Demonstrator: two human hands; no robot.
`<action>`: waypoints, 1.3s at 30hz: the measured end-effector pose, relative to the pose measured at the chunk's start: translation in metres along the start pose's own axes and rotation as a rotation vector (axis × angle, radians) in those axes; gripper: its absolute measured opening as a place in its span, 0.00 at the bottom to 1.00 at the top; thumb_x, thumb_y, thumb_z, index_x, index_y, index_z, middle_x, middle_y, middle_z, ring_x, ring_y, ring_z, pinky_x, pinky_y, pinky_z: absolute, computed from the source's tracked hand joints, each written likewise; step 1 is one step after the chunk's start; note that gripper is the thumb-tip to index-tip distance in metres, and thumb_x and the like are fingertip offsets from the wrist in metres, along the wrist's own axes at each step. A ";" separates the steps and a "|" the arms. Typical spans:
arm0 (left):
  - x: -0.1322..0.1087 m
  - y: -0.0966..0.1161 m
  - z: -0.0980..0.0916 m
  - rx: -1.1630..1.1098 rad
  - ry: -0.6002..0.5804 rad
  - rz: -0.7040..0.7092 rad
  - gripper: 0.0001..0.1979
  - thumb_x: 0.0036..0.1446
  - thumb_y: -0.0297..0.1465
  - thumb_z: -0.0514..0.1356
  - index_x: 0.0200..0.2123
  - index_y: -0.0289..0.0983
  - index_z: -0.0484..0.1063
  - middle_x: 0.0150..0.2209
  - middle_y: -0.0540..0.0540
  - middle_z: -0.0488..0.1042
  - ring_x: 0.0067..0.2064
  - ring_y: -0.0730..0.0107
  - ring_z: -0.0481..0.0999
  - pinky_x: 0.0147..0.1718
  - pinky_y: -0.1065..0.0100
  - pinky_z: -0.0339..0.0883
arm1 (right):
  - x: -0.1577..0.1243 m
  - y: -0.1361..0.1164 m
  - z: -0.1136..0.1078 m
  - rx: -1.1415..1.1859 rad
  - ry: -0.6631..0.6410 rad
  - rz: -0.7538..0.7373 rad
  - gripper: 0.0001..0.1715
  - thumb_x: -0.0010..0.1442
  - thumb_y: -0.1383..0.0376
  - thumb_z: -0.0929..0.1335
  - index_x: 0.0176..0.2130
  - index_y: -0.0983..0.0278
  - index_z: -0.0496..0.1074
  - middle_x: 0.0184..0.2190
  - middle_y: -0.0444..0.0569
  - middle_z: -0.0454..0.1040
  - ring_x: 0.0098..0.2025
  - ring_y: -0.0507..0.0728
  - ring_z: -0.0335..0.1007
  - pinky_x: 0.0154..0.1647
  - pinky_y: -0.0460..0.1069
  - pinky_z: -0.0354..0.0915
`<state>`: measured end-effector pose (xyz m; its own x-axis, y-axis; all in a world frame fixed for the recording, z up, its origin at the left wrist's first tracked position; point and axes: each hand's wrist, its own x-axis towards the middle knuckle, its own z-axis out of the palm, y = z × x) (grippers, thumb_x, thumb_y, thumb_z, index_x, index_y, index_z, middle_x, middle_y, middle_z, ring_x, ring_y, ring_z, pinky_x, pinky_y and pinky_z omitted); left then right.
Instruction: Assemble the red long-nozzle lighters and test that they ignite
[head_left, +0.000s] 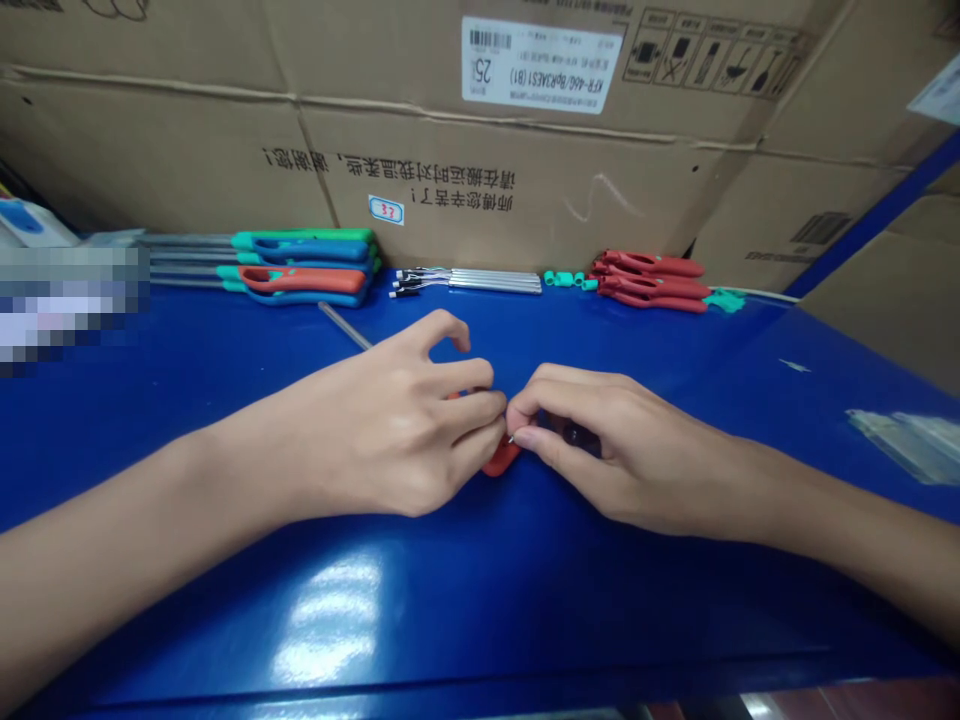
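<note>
My left hand [397,425] and my right hand [607,450] meet over the blue table near the middle of the view. A red plastic handle [501,460] shows between them, mostly hidden by my left fingers, which curl around it. My right fingers pinch a small dark part [578,436], partly hidden in the hand. A thin metal tip [511,438] pokes out from it, right against the red handle. I cannot tell whether the tip is inside the handle.
The blue table [480,600] holds a row of blue-and-green handled tools [300,266], bundled metal rods [480,282], red handles [651,281], teal small parts [562,279], a loose metal rod [345,325] and a clear plastic bag [904,445]. Cardboard boxes [480,130] stand behind.
</note>
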<state>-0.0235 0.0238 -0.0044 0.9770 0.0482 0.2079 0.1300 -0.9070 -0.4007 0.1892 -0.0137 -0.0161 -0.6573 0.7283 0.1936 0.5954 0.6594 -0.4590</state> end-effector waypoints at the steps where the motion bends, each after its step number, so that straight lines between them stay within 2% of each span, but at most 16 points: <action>1: 0.000 0.000 0.000 -0.017 -0.006 -0.014 0.23 0.68 0.25 0.43 0.33 0.38 0.77 0.30 0.43 0.78 0.36 0.63 0.75 0.44 0.51 0.66 | 0.000 0.000 0.001 -0.003 -0.002 0.004 0.09 0.67 0.68 0.61 0.37 0.65 0.68 0.34 0.46 0.71 0.34 0.51 0.64 0.37 0.48 0.60; 7: 0.000 0.000 -0.001 -0.074 0.010 -0.054 0.24 0.68 0.26 0.42 0.31 0.39 0.77 0.28 0.44 0.78 0.33 0.64 0.74 0.45 0.50 0.64 | 0.001 -0.001 0.004 0.008 0.000 0.031 0.10 0.67 0.67 0.61 0.37 0.64 0.70 0.35 0.46 0.72 0.36 0.52 0.67 0.39 0.49 0.61; 11: -0.001 0.002 0.001 -0.017 0.024 -0.016 0.24 0.67 0.24 0.42 0.31 0.37 0.78 0.28 0.43 0.77 0.32 0.64 0.74 0.45 0.49 0.65 | 0.000 0.000 0.004 -0.039 -0.018 0.032 0.11 0.68 0.66 0.59 0.38 0.64 0.70 0.35 0.47 0.71 0.37 0.53 0.67 0.40 0.50 0.61; 17: -0.003 0.006 0.009 0.044 0.138 -0.006 0.24 0.67 0.24 0.43 0.30 0.39 0.77 0.27 0.45 0.76 0.30 0.65 0.71 0.45 0.49 0.64 | -0.001 0.001 0.005 -0.058 -0.017 0.043 0.12 0.68 0.66 0.58 0.39 0.65 0.69 0.37 0.48 0.70 0.37 0.54 0.67 0.42 0.51 0.61; 22: -0.002 0.007 0.005 0.065 0.111 0.033 0.21 0.65 0.22 0.46 0.32 0.35 0.78 0.27 0.42 0.76 0.30 0.63 0.72 0.43 0.47 0.65 | -0.001 0.001 0.004 -0.026 -0.007 0.060 0.11 0.68 0.67 0.58 0.38 0.65 0.68 0.36 0.46 0.71 0.37 0.53 0.66 0.40 0.50 0.61; 24: -0.001 0.008 0.002 0.078 0.134 0.028 0.21 0.65 0.22 0.45 0.31 0.34 0.78 0.28 0.42 0.76 0.31 0.62 0.73 0.42 0.47 0.66 | -0.001 0.001 0.003 -0.002 0.011 0.067 0.10 0.67 0.67 0.59 0.37 0.64 0.68 0.35 0.44 0.72 0.35 0.51 0.66 0.37 0.49 0.60; 27: 0.000 0.009 0.000 0.106 0.093 0.043 0.22 0.65 0.21 0.45 0.29 0.34 0.77 0.27 0.42 0.76 0.31 0.63 0.74 0.42 0.46 0.67 | -0.001 0.000 0.001 0.030 0.025 0.085 0.08 0.65 0.68 0.60 0.36 0.63 0.68 0.33 0.41 0.72 0.33 0.50 0.65 0.33 0.47 0.59; 30: 0.004 0.012 0.000 0.124 0.116 0.046 0.21 0.64 0.20 0.46 0.28 0.33 0.78 0.26 0.42 0.76 0.31 0.61 0.75 0.40 0.45 0.69 | -0.002 0.000 -0.001 0.058 -0.005 0.125 0.07 0.63 0.69 0.61 0.36 0.63 0.69 0.32 0.40 0.72 0.31 0.49 0.64 0.32 0.47 0.58; 39: 0.003 0.013 0.001 0.095 0.125 0.048 0.21 0.63 0.19 0.47 0.28 0.31 0.79 0.25 0.40 0.76 0.31 0.59 0.76 0.38 0.44 0.71 | 0.000 -0.004 -0.001 0.069 -0.017 0.162 0.09 0.65 0.67 0.60 0.36 0.62 0.68 0.33 0.41 0.72 0.33 0.50 0.64 0.33 0.48 0.58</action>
<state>-0.0189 0.0124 -0.0099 0.9546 -0.0521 0.2933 0.1047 -0.8631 -0.4940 0.1874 -0.0159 -0.0135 -0.5637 0.8202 0.0977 0.6612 0.5190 -0.5417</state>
